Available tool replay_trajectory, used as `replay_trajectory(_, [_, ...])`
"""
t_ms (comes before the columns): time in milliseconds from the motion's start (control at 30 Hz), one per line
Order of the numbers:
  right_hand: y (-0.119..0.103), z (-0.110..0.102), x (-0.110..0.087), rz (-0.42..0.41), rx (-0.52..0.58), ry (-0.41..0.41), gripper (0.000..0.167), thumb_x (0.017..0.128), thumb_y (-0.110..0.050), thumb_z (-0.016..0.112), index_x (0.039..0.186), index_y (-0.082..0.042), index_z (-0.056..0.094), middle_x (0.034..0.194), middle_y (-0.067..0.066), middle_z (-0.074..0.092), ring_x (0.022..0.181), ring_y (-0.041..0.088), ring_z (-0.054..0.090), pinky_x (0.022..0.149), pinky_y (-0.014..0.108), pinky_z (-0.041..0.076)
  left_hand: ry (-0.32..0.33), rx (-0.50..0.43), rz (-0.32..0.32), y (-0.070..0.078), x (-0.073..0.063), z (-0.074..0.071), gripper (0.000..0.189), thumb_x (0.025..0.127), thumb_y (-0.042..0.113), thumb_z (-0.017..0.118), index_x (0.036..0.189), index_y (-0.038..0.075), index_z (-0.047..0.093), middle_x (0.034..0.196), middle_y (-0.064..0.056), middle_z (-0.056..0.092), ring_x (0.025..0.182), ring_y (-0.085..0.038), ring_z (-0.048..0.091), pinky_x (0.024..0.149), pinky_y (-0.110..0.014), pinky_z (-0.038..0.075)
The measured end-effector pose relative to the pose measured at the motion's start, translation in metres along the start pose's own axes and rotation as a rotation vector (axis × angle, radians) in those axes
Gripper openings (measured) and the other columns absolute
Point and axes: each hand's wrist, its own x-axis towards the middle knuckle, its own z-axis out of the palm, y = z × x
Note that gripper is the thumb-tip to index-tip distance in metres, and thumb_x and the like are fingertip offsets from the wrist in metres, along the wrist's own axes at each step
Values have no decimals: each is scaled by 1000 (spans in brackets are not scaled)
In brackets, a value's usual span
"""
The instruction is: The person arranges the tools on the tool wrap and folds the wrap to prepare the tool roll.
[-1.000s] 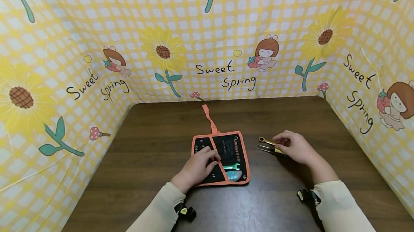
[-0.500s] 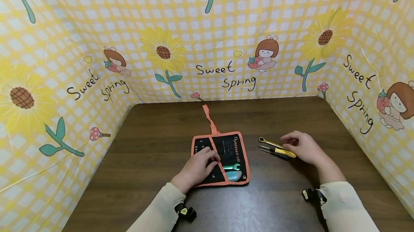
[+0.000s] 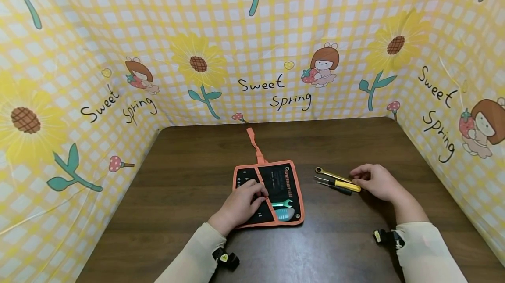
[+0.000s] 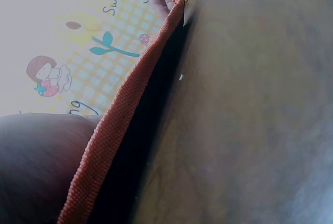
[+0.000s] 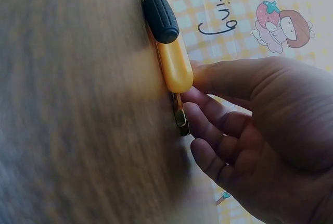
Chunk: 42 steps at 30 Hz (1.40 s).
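A black tool pouch (image 3: pixel 281 182) with orange trim lies flat, a green open-end wrench (image 3: pixel 283 204) and a light-blue-handled tool (image 3: pixel 285 214) showing from its pocket. My left hand (image 3: pixel 241 206) rests over its left side, fingers curled and fingertips pinching at the orange pocket edge. To the right lie a gold combination wrench (image 3: pixel 327 173), a yellow-handled tool (image 3: pixel 345 185) and a black-handled tool (image 3: pixel 340 189), side by side. My right hand (image 3: pixel 378 182) is at their near right ends, thumb by the yellow handle (image 5: pixel 176 70), loosely bent fingers beside the wrench's end (image 5: pixel 182 122).
The brown wooden table (image 3: pixel 189 160) carries all of this. An orange strap (image 3: pixel 255 145) runs from the pouch toward the back edge. Yellow checked cloth walls (image 3: pixel 221 2) enclose the table at the back, left and right.
My right hand has let go of the gold wrench and slid right along the tools to their handle ends, uncovering the yellow and black handles. My left hand and the pouch stay put.
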Motion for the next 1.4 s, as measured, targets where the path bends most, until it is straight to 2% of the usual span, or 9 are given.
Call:
replay_trajectory(400, [2,0,0,9,-31,-35,17,92,-3,77,108,-3,79,95,4,69,83,19,61,66,30,51,2,-2,1,1,-1,-1,11,102,20,72,105,30,68,98,12,56,85,-5,55,77,-29,52])
replay_trajectory(600, [0,0,0,21,-79,-15,7,91,-9,80,98,-10,82,93,1,68,78,18,56,64,31,47,-4,-4,-5,2,-1,-2,10,102,20,71,106,30,69,98,12,56,86,-5,56,77,-29,53])
replay_trajectory(733, [-1,0,0,11,-101,-11,4,91,-10,80,95,-9,80,90,0,67,77,17,57,65,32,47,-6,-3,-6,2,0,-2,10,102,20,71,106,29,69,98,11,56,86,-5,56,78,-29,53])
replay_trajectory(1033, [0,3,0,2,-129,-16,5,94,-10,75,95,-6,73,89,2,63,78,17,57,71,37,48,-8,3,-5,1,0,-1,10,102,21,71,106,29,69,98,12,56,85,-5,56,77,-29,53])
replay_trajectory(1400, [-1,4,-1,-9,-100,-14,4,98,-8,71,97,-8,68,84,1,62,75,17,54,68,35,45,-16,3,-19,0,0,-1,10,102,21,71,105,31,68,98,11,56,85,-5,56,77,-30,53])
